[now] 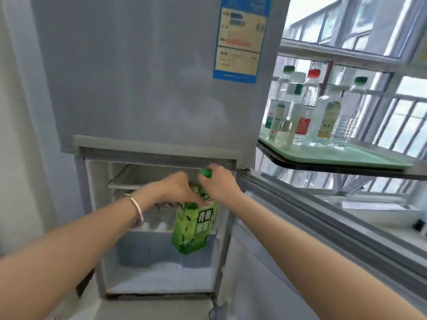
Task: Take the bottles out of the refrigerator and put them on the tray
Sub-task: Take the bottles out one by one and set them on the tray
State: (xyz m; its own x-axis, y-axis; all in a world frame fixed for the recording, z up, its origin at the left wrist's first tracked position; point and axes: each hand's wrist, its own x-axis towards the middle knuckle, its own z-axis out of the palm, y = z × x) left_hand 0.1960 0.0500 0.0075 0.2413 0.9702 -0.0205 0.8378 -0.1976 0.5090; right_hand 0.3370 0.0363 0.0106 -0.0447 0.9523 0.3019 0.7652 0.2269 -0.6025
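Note:
A large green bottle (195,227) with a green cap hangs in the open lower compartment of the grey refrigerator (143,88). My left hand (179,188) grips its shoulder from the left. My right hand (218,183) holds its neck just under the cap from the right. The bottle is lifted clear of the compartment floor and tilts slightly. A pale green tray (360,155) lies on a shelf to the right at about chest height, with several clear bottles (307,107) standing on its back part.
The lower refrigerator door (323,227) stands open to the right, under the tray's shelf. Inside the compartment are a wire shelf (124,183) and a frosted drawer (147,248) with white items behind it. A window with railings lies beyond the tray.

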